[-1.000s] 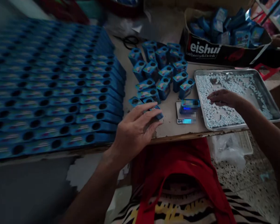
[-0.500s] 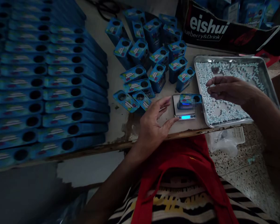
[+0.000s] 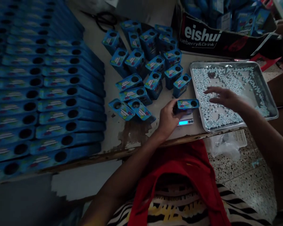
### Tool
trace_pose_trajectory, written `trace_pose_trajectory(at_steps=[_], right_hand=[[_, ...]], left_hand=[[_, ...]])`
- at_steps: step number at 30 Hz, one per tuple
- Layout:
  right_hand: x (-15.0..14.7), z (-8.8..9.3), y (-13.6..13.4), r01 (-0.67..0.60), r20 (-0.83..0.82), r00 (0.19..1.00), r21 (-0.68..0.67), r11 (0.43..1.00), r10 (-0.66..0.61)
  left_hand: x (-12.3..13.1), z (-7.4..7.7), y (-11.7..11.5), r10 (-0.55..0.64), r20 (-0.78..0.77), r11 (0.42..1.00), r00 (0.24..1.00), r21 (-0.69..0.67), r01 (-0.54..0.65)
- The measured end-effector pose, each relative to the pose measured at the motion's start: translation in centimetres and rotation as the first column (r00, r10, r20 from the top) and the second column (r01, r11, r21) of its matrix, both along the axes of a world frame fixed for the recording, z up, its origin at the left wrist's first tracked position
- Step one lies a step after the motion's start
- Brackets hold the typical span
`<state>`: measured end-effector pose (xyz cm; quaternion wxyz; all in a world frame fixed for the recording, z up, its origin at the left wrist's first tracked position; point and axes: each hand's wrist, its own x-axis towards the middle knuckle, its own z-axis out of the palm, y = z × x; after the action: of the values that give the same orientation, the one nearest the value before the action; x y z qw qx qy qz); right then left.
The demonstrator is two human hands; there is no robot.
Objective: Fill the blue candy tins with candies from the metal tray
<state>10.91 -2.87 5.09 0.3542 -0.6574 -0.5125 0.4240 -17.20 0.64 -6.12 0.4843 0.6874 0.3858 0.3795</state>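
As left fingers (image 3: 171,107) clasp box (image 3: 187,103), right fingers (image 3: 212,91) splay over tray (image 3: 226,126), boxes (image 3: 153,81) behind scale (image 3: 186,121)

**Blue box on the scale, pellets in the tray**

Here's the small blue box (image 3: 187,104), lying flat on top of the little scale (image 3: 188,120), printed label facing up and 1 round hole at its right end. The left hand (image 3: 168,118) grips it from the left side. Just to the right, touching nothing of it, sits the metal tray (image 3: 240,123), scattered with small pale blue pellets (image 3: 217,114), thick along its left and near edges, thinner in the middle. The right hand (image 3: 223,97) spreads flat over them, fingers loose.
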Motion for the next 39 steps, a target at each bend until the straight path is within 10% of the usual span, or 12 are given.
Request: trace_pose_trajectory(at_steps=[4,8,15,22,26,29,33,39], right_hand=[[-0.7,-3.3,-1.6,0.257,-0.279,0.931,0.049,0.965,-0.234],[-2.2,-6.2,-2.3,0.334,-0.684,0.593,-0.272,0.903,-0.425],[-2.9,-7.6,-3.1,0.236,-0.847,0.258,-0.412,0.880,-0.465],[-1.8,-7.2,-3.2,0.230,-0.806,0.347,-0.422,0.877,-0.479],[-0.7,-5.9,-3.7,0.317,-0.593,0.725,-0.163,0.934,-0.350],[0.7,-4.8,-4.0,0.356,-0.075,0.934,0.271,0.894,-0.349],[2.9,-5.6,-2.9,0.312,0.244,0.865,0.422,0.851,-0.438],[4.4,-9.5,-1.8,0.078,0.605,0.665,0.527,0.846,-0.438]], left_hand=[[1.8,3.9,1.1,-0.043,-0.186,0.922,0.982,0.370,0.111],[4.7,6.9,1.9,-0.055,-0.324,0.748,0.945,0.614,0.254],[7.0,5.3,3.2,0.003,-0.361,0.748,0.932,0.620,0.238],[6.6,4.6,3.2,0.008,-0.182,0.904,0.983,0.422,0.071],[5.0,3.7,2.4,0.066,0.097,0.996,0.993,0.056,-0.072],[1.8,4.7,1.8,0.121,0.192,0.988,0.974,-0.123,-0.099],[-4.2,8.5,5.2,0.170,0.151,0.985,0.974,-0.049,-0.164],[-14.7,13.9,18.1,0.353,0.099,0.907,0.931,0.207,-0.366]])
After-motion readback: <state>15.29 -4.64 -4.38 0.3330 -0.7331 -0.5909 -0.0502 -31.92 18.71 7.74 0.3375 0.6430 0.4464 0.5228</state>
